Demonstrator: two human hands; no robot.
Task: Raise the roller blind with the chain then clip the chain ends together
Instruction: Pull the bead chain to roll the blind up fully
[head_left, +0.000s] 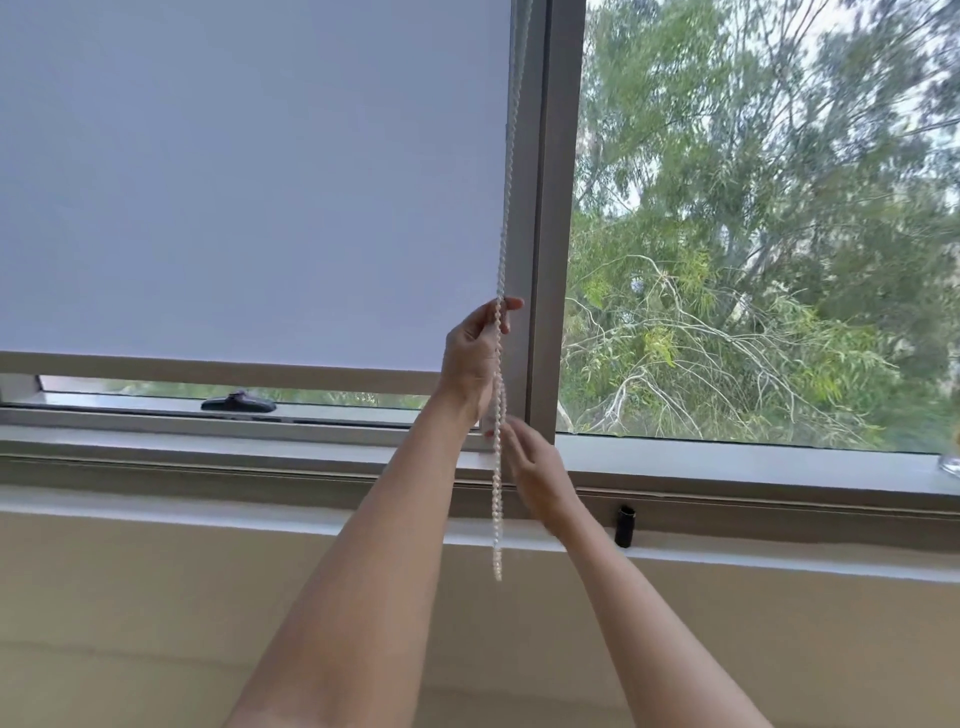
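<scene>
Domestic room, likely upper storey: aluminium-framed window (540, 260) with white roller blind (249, 182), painted sill (260, 512) over cream wall (156, 623), treetops (753, 234) visible directly outside the glass

Roller blind (249, 182): matt pale cloth, smooth, no visible weave.
Bottom bar of blind (218, 371): smooth, satin grey-beige finish, looks like metal.
Chain (500, 364): small white beads, slightly glossy, plastic by the look.
Window frame (550, 208): painted metal, smooth, dull sheen.
Window latch (238, 402): black, semi-gloss, material unclear.
Sill (727, 460): smooth, light reflective sheen.
Wall below (156, 597): matt cream paint.
</scene>
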